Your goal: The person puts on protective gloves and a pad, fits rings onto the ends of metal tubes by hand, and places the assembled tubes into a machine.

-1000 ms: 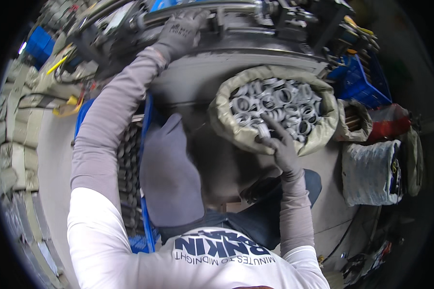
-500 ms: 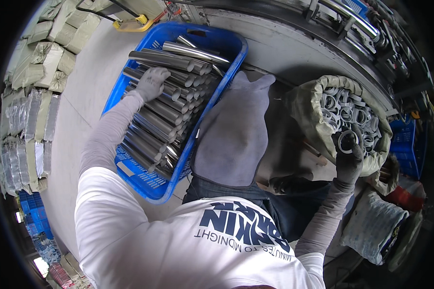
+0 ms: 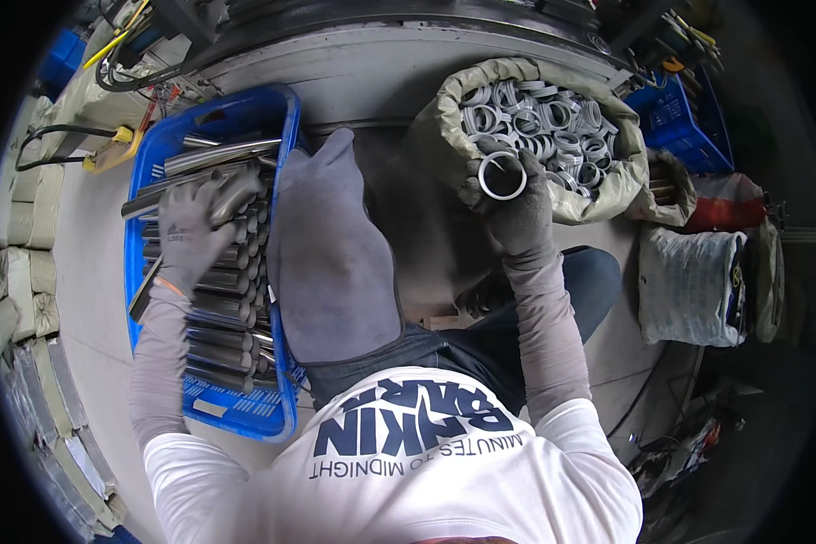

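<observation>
My left hand (image 3: 189,227), in a grey glove, is over the blue plastic basket (image 3: 290,363) of shiny metal tubes (image 3: 219,308). Its thumb and fingers close around the end of one metal tube (image 3: 238,192), which looks smeared by motion. My right hand (image 3: 521,208), also gloved, pinches a pale metal ring (image 3: 503,197) upright, its round opening facing up at me. This hand is at the near left edge of an open woven sack (image 3: 567,210) filled with several similar rings (image 3: 526,122).
A grey cloth (image 3: 335,263) covers my left thigh, between basket and sack. Machinery (image 3: 408,23) runs along the far side. At the right are a blue crate (image 3: 680,122) and a stuffed white sack (image 3: 689,286). Wrapped bundles (image 3: 27,299) are stacked at the far left.
The whole view has swung, so basket and sack appear further left. My left hand's fingers now close on a tube end. My right hand still holds the ring, now at the sack's left edge.
</observation>
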A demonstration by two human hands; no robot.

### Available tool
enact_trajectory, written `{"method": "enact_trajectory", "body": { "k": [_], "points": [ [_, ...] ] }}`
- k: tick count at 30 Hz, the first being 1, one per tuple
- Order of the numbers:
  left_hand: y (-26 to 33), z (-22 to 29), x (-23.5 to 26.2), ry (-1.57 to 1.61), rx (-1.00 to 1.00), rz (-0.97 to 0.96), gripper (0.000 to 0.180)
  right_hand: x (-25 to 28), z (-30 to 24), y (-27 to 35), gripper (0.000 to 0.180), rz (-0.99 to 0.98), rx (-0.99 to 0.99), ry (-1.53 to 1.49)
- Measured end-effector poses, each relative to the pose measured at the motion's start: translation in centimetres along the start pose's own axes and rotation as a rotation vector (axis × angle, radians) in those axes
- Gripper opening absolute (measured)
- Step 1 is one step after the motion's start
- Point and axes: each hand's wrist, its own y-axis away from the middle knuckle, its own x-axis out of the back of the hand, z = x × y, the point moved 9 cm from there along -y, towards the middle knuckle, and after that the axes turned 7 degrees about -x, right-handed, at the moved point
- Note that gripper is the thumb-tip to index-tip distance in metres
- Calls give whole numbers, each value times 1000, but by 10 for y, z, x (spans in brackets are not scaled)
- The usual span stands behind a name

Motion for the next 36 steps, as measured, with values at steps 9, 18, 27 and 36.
{"method": "enact_trajectory", "body": {
  "k": [9,18,27,36],
  "points": [
    [-85,238,44,385,-374,41,62,-1,28,17,27,77,71,139],
    [-97,265,12,394,-382,-121,63,-31,-4,36,29,233,471,817],
    [-97,276,9,329,-402,-149,66,-24,13,36,25,402,444,666],
    [-41,266,73,933,-579,382,39,3,-29,42,28,453,665,1252]
  ]
}}
